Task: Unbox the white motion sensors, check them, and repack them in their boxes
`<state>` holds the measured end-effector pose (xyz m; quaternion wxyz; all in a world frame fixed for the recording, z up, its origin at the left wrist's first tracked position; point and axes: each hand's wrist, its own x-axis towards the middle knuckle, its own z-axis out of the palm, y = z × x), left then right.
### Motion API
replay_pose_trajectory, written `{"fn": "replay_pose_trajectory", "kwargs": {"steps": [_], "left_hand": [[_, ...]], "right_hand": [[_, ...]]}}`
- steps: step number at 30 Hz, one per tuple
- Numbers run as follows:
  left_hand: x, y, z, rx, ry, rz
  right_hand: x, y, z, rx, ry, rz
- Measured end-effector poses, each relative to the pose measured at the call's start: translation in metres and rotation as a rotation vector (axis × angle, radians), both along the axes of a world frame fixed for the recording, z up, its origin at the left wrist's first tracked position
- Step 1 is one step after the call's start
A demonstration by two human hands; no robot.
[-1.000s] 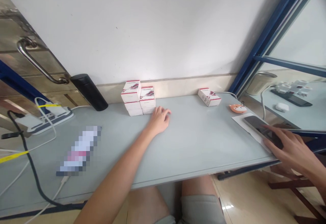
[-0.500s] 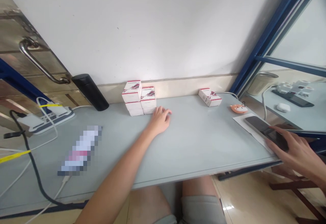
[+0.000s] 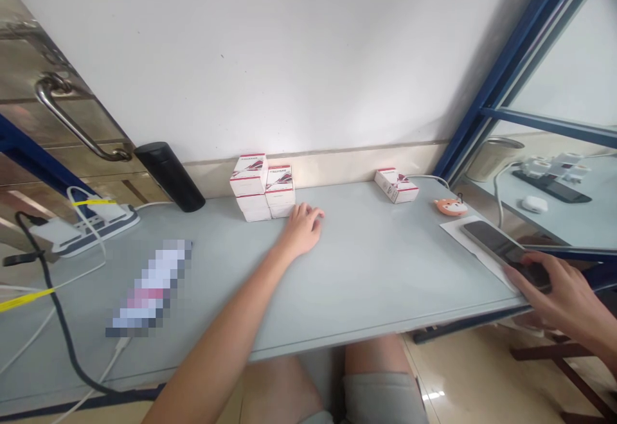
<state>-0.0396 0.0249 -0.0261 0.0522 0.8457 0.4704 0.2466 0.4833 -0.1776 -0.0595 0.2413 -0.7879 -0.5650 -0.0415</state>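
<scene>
My left hand (image 3: 304,228) rests on the grey table with its fingers loosely bent and apart, holding nothing. Its fingertips lie right beside a stack of small white and red cardboard boxes (image 3: 253,186). At the right end of the table, a dark phone (image 3: 496,241) lies over a white sheet (image 3: 456,226). My right hand (image 3: 559,282) grips the phone's near end, thumb on one edge and fingers at the other. Part of that end is hidden by the hand.
A single white and red box (image 3: 398,185) stands by the wall, near an orange animal-shaped item (image 3: 451,206). On the left are a black bottle (image 3: 171,176), a power strip (image 3: 96,228) with cables, and a pixelated device (image 3: 152,289). A blue-framed glass panel (image 3: 549,128) borders the right.
The fingers of my right hand have drawn in around the near end of the phone. My left hand stays in place, and the view shifts only slightly.
</scene>
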Motion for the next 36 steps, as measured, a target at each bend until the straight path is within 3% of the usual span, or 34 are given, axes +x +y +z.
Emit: {"fn": "replay_pose_trajectory", "kwargs": {"steps": [9,15,26,30,36], "left_hand": [[0.0,0.0,0.002,-0.015,-0.007,-0.001],[0.0,0.0,0.002,-0.011,-0.005,-0.001],[-0.001,0.001,0.0,-0.001,-0.006,-0.005],[-0.001,0.001,0.0,0.001,-0.003,-0.003],[-0.001,0.001,-0.001,0.003,-0.005,-0.002]], "right_hand": [[0.005,0.004,0.002,-0.111,-0.163,0.107],[0.002,0.004,0.002,-0.058,-0.145,0.051],[-0.004,0.01,0.006,-0.078,-0.211,0.177],[-0.003,0.009,0.005,-0.072,-0.121,0.104],[-0.004,-0.006,0.0,-0.031,0.036,-0.179]]}}
